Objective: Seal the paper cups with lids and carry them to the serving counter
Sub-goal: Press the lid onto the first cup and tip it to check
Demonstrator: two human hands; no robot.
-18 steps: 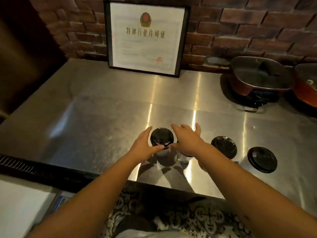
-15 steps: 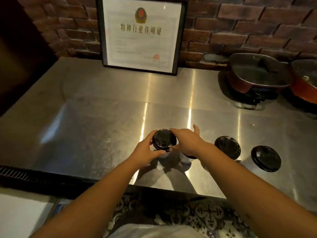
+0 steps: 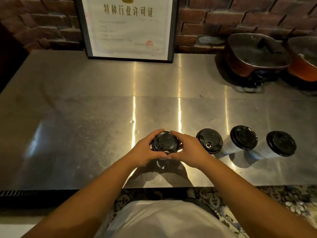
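Lower centre of frame: left hand (image 3: 145,149) and right hand (image 3: 189,150) now both clamped around black round plastic lid (image 3: 165,143) on leftmost cup; right hand shifted off neighbouring black-lidded paper cup (image 3: 209,140); sealing likely finishing.

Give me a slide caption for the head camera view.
Both hands press a black lid onto the leftmost of four lidded paper cups.

Left hand (image 3: 145,148) and right hand (image 3: 190,150) clasping lidded cup (image 3: 165,141), steel counter (image 3: 85,117)
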